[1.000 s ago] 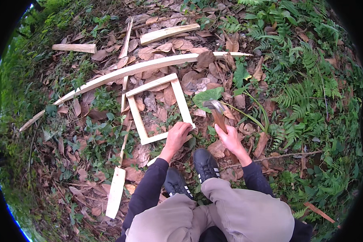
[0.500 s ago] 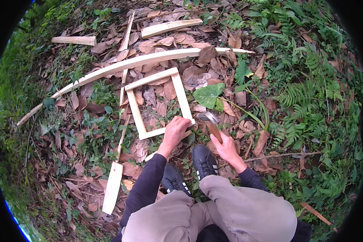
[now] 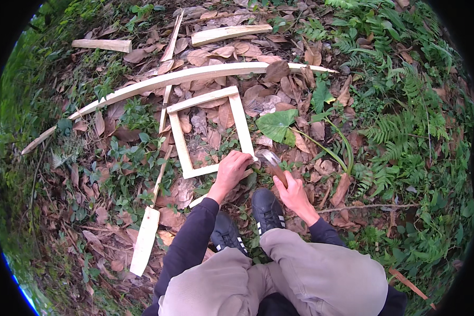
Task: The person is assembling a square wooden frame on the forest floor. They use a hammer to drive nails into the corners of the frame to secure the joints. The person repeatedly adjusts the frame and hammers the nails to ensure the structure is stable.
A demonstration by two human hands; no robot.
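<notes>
Pale four-sided wooden frame (image 3: 242,124) — from afar I see the left hand (image 3: 233,168) at its near-right corner, grip unclear — right hand (image 3: 291,191) grasping a brown-handled metal hammer (image 3: 277,170).

The frame (image 3: 242,125) lies on leaves (image 3: 225,116) — hammer (image 3: 273,163) to its right, strip (image 3: 179,77) beyond.

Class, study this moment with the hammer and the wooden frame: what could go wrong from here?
1. The left hand is at the near right corner of the wooden frame, close to the hammer head; a stray blow might catch its fingers.
2. The frame lies over loose dead leaves, so it might shift if struck.
3. The right shoe is near too; a slip might hit it.
</notes>
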